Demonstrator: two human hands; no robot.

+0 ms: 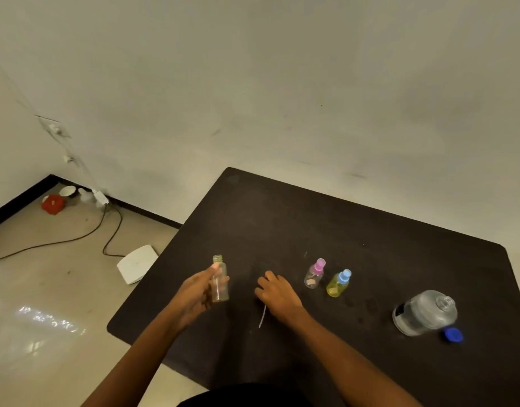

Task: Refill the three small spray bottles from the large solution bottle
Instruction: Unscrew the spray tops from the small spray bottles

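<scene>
One small bottle [220,282], uncapped and seemingly empty, is gripped in your left hand [194,292], farthest left of the large solution bottle [424,312]; your right hand [278,295], fingers curled, holds its spray head [262,317]; pink-capped bottle [314,274] and blue-capped bottle [338,284] await opening.

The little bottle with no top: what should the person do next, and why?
Probably move the right hand over to the large bottle and lift it to pour. The small bottle gripped by the left hand is already open and looks empty, and the blue cap lies off beside the large bottle. A thin tube pokes out under the right hand.
</scene>
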